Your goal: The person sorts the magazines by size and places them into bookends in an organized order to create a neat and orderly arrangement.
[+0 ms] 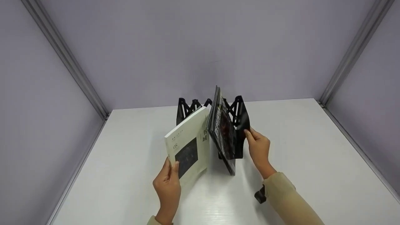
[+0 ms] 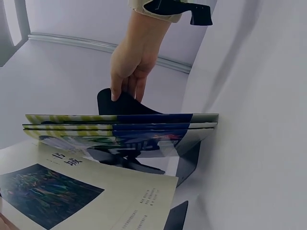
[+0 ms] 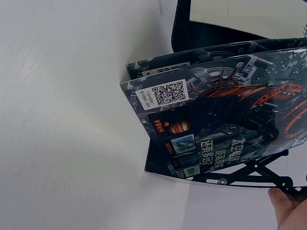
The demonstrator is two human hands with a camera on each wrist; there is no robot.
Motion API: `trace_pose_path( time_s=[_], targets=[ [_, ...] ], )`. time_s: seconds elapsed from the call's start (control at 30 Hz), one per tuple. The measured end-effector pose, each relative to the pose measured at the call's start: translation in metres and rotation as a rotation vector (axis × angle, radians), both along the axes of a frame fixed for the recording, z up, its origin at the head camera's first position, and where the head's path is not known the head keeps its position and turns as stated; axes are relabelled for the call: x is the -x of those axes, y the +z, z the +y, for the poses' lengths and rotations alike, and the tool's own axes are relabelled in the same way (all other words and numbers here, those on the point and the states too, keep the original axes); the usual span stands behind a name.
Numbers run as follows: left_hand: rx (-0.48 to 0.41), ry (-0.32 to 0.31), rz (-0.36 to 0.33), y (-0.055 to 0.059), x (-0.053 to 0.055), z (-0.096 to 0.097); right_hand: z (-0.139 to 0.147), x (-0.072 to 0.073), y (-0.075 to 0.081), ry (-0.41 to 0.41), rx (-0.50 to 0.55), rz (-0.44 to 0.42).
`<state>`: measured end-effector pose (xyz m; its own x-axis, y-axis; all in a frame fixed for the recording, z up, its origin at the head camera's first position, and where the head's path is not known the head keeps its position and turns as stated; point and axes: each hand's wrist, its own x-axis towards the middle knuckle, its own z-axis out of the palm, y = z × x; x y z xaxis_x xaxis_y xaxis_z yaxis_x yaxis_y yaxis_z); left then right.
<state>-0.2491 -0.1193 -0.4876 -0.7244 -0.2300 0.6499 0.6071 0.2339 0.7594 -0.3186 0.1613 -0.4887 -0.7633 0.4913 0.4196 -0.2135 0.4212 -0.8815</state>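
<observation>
My left hand (image 1: 167, 184) holds a cream-coloured book (image 1: 190, 128) by its lower left edge, thumb on the cover with the dark picture. The book is tilted, in front of the left part of a black folding book rack (image 1: 182, 114). Several glossy magazines (image 1: 223, 134) lean together in the rack's right part, their lower corner jutting out to the front. Fingers and thumb of my right hand (image 1: 259, 148) grip the rack's right end panel (image 1: 243, 125). In the right wrist view the dark cover (image 3: 235, 110) of one magazine faces the camera, over the rack's crossed bars (image 3: 249, 178).
The rack stands on a white table (image 1: 125, 175) near its back edge, before a pale wall (image 1: 200, 47). Side walls with grey metal corner posts (image 1: 65, 59) close in left and right. A small black device (image 1: 260, 195) hangs at the right sleeve.
</observation>
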Motion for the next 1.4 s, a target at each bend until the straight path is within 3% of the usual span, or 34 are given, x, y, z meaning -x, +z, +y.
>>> trace_pose_path(
  time_s=[0.3,0.57,0.8,1.07,1.4],
  targets=[
    [-0.088,-0.014,-0.008,-0.003,0.014,0.019,0.001,-0.001,0.001,0.011,0.008,-0.019],
    [-0.085,0.051,0.012,-0.006,0.027,0.035,0.003,0.001,-0.001,0.003,-0.013,-0.02],
    [-0.131,0.063,-0.009,-0.005,0.04,0.05,0.003,0.0,-0.001,-0.008,-0.02,0.003],
    [-0.163,0.148,-0.03,-0.009,0.052,0.065,0.001,0.0,-0.002,-0.007,0.001,-0.006],
    [-0.247,0.183,-0.055,-0.012,0.064,0.079,-0.006,0.0,-0.002,0.003,-0.001,-0.013]
  ],
)
